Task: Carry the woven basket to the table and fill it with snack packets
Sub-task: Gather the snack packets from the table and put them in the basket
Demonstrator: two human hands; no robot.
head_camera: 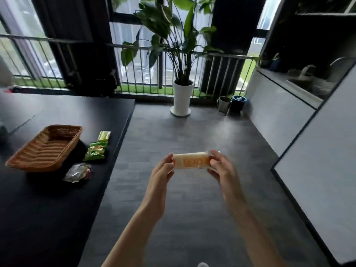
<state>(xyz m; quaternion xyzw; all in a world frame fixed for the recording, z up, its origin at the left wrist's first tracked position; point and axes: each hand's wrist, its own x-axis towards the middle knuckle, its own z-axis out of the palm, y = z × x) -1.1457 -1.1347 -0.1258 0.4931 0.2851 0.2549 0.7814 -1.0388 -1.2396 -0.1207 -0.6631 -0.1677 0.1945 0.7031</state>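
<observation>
An orange-and-white oblong snack packet is pinched endwise by left hand and right hand, both grips closed, over the floor; the brown woven basket, flanked by green foil packets, is seen on the dark surface.

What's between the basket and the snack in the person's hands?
In the head view, three packets on the black table: a silvery packet and green packets beside the woven basket. Then bare grey floor up to the orange packet.
</observation>
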